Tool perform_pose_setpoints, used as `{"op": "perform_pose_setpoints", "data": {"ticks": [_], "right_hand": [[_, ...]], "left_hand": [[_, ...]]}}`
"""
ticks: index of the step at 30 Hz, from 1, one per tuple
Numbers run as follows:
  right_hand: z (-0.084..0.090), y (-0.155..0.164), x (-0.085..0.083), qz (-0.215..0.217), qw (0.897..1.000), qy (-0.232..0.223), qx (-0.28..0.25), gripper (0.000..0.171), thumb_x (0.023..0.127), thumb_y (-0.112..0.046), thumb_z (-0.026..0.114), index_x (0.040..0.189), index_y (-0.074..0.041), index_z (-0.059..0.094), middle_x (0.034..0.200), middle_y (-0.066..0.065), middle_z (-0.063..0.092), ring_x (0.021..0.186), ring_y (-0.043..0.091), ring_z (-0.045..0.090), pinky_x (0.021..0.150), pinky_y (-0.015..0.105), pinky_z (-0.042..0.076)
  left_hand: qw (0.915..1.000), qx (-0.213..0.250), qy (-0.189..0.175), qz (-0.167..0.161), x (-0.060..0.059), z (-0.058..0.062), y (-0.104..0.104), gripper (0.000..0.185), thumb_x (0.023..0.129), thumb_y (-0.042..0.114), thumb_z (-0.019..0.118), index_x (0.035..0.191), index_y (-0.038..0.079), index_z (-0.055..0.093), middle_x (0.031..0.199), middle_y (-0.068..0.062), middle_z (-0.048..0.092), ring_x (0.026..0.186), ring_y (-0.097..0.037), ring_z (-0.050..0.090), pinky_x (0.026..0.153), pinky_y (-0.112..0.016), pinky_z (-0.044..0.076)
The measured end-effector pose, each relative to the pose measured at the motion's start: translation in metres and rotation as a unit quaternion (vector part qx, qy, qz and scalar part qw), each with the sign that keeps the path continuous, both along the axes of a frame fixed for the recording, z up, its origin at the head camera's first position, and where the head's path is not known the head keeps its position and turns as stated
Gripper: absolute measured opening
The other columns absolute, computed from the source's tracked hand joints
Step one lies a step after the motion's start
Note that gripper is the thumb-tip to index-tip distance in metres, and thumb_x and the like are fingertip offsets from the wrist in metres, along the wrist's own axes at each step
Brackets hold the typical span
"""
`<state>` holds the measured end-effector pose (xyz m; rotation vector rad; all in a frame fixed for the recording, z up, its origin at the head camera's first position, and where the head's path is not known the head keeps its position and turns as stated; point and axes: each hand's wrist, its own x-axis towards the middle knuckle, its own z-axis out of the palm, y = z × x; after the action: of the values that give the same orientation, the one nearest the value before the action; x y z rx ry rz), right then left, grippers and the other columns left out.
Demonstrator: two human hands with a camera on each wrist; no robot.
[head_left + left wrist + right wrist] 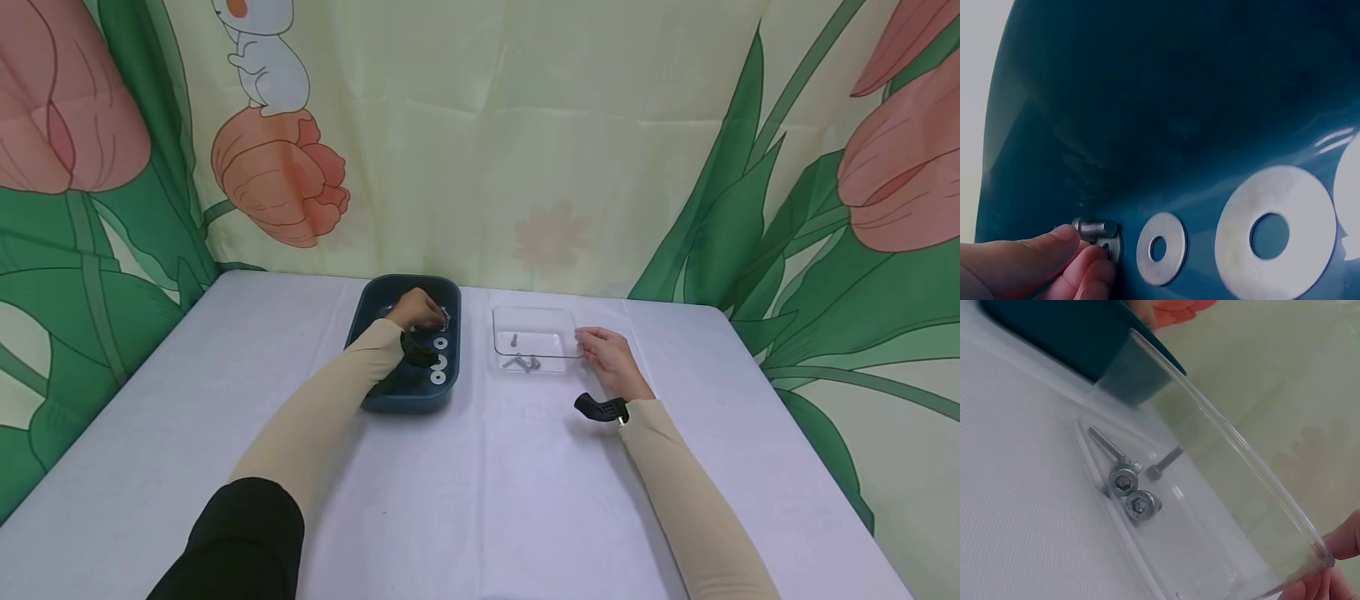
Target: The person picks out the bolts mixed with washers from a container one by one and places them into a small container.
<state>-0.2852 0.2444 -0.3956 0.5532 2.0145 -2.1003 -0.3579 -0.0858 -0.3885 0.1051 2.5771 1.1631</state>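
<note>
— Where's the bolt (1094, 226)?

— Inside the dark blue tray (390, 292), at its far end. The left hand (416, 310) pinches it between thumb and fingertips (1029, 262), with a small washer (1110, 245) right under it.

— What lies beside it?

— A second washer (1160, 249) just next to the pinch, then a larger washer (1274, 232) further along the tray floor, all flat.

— And the other hand?

— The right hand (611, 357) holds the right edge of the clear tray (501, 312), fingers curled at its rim; its fingertips (1341, 540) show at the wall in the wrist view.

— Anything in that one?

— Three bolts (1125, 481), two lying with hex-socket heads together, one a little apart.

— How do the trays sit?

— Side by side on the white table (480, 500), the blue one to the left, close but apart. A flowered curtain (525, 125) hangs behind.
</note>
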Motion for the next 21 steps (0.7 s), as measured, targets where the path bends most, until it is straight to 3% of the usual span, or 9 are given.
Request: {"op": "perform_pose_setpoints", "data": {"ticks": [12, 21], "right_hand": [[-0.0004, -0.0001, 0.0008, 0.004, 1.000, 0.003, 0.004, 0.031, 0.092, -0.012, 0.056, 0.122, -0.005, 0.052, 0.094, -0.006, 0.055, 0.077, 0.004, 0.051, 0.069, 0.012, 0.047], [-0.0003, -0.0013, 0.0000, 0.001, 1.000, 0.005, 0.004, 0.024, 0.093, -0.011, 0.055, 0.116, -0.007, 0.054, 0.091, -0.006, 0.056, 0.076, 0.003, 0.051, 0.068, 0.013, 0.047]], "left_hand": [[0.9995, 0.020, -0.007, 0.023, 0.0007, -0.0014, 0.0046, 0.019, 0.085, 0.008, 0.067, 0.099, -0.004, 0.072, 0.102, -0.018, 0.071, 0.085, -0.021, 0.068, 0.079, -0.029, 0.053], [0.9979, 0.050, 0.008, 0.041, 0.0059, -0.0034, 0.0071, 0.020, 0.087, 0.007, 0.064, 0.100, -0.006, 0.070, 0.104, -0.021, 0.070, 0.091, -0.027, 0.069, 0.086, -0.033, 0.054]]}}
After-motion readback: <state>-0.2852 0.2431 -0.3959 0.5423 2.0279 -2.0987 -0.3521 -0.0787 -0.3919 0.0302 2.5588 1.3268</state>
